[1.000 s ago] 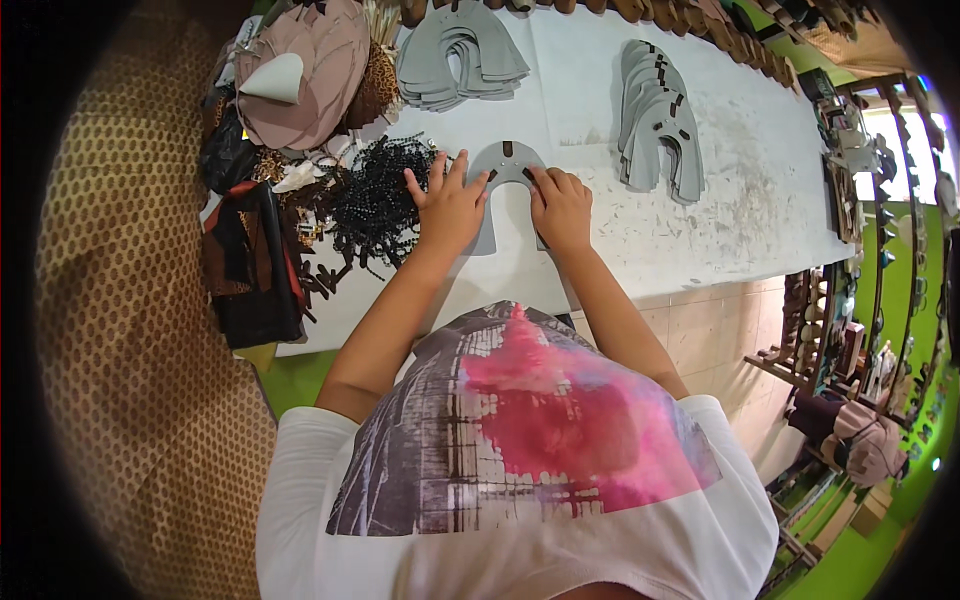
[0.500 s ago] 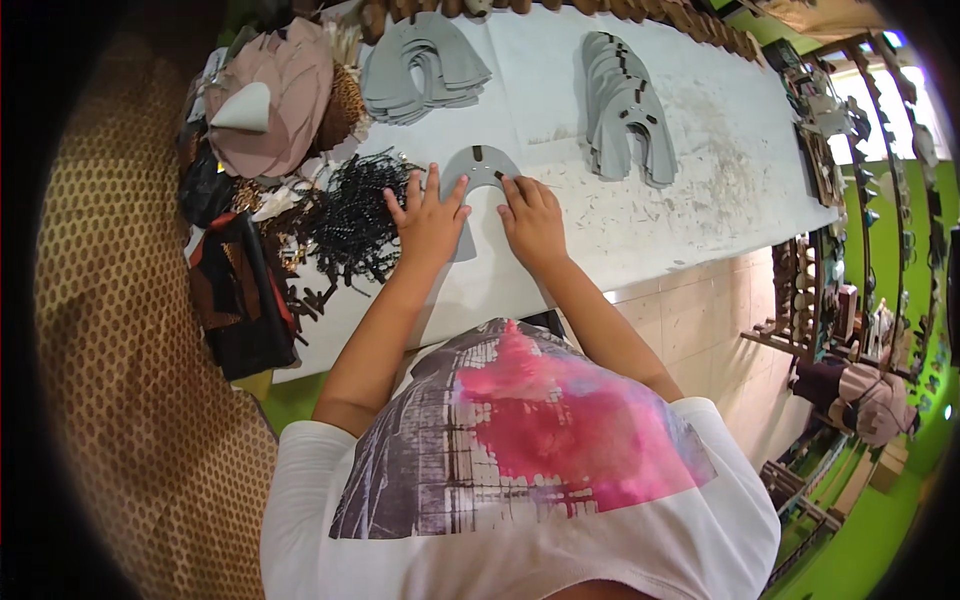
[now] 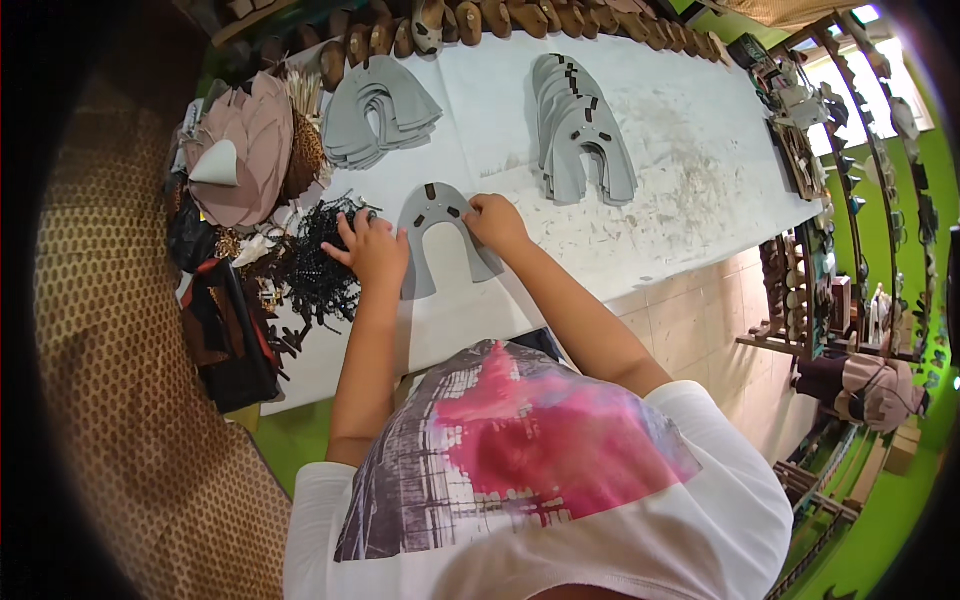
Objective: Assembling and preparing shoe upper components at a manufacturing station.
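On the white-covered table in front of me lies a grey U-shaped shoe upper piece (image 3: 418, 262), its curved end away from me, with short dark brown strips on the curve. My right hand (image 3: 497, 224) has its fingers drawn together at the piece's right edge, beside one of the strips. To the left, my left hand (image 3: 376, 254) has its fingers spread over the edge of a heap of black stringy pieces (image 3: 325, 262); nothing shows in its grasp.
Beyond, plain grey uppers (image 3: 390, 105) lie fanned at left; uppers with brown strips (image 3: 565, 125) overlap at right. Pinkish-brown cut pieces (image 3: 262, 150) and a black-and-red bag (image 3: 240, 340) crowd the left side. Wooden shoe lasts (image 3: 500, 20) line the far edge. A shoe rack (image 3: 850, 200) stands right.
Both hands have come off the middle of the grey upper: the left has moved left to the black heap, the right to the piece's right edge. The view has shifted too.
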`<state>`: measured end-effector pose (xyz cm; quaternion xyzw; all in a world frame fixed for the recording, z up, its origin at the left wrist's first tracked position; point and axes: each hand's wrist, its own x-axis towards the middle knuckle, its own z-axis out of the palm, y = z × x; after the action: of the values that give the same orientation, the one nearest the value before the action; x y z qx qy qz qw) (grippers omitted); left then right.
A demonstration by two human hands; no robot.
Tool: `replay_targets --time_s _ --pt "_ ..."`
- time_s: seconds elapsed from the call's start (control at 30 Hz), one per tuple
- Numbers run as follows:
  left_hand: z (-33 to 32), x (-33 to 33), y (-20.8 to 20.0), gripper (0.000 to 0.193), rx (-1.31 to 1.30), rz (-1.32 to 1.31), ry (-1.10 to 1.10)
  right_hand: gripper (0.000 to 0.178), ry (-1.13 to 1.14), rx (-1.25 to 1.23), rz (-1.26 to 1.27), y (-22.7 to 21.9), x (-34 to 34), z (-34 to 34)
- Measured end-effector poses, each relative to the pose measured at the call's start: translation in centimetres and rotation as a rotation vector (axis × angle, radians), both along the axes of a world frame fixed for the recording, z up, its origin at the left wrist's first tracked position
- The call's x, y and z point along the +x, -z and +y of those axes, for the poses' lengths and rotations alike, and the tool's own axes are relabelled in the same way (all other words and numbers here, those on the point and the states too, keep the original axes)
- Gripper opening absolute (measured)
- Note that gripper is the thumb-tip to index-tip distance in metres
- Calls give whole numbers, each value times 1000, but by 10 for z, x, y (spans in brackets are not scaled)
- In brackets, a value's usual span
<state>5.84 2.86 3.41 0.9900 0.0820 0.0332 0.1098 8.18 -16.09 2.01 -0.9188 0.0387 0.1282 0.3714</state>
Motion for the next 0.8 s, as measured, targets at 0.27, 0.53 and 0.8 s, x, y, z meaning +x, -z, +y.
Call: replay_targets --time_s 0.27,0.53,0.8 --pt "-19 2 4 9 72 -63 -69 28 -81 227 -55 2 4 -18" --pt "-97 4 -47 10 -85 -111 -10 31 -18 697 228 -34 10 -112" --pt "-200 40 -63 18 -439 10 110 36 167 750 140 -49 16 -234"
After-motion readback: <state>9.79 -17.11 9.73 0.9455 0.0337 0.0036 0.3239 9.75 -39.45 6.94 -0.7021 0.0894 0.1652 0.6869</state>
